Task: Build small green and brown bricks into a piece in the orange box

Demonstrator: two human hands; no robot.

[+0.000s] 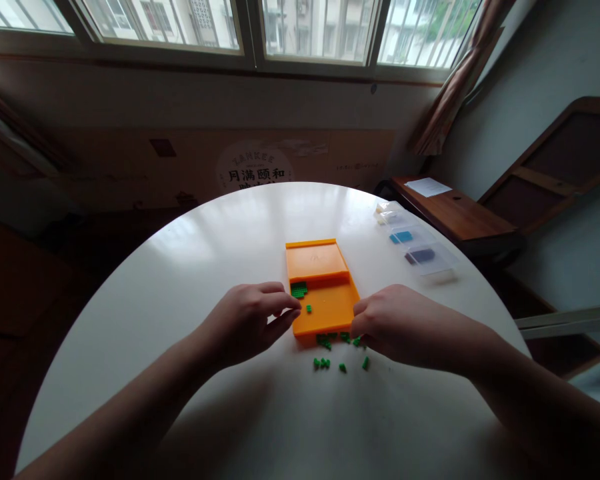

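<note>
Hands flank orange tray (330,310) on counter (220,240) — left hand (245,320) grip drawn together at its edge, right hand (400,327) grip curled under, state unreadable; loose green bricks (340,365) in front, bagged parts (415,247) beyond.

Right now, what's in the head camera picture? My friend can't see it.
A left hand and a right hand flank an orange tray on a round white table. Tiny green bricks lie scattered at the tray's near edge, by the right hand.
</note>
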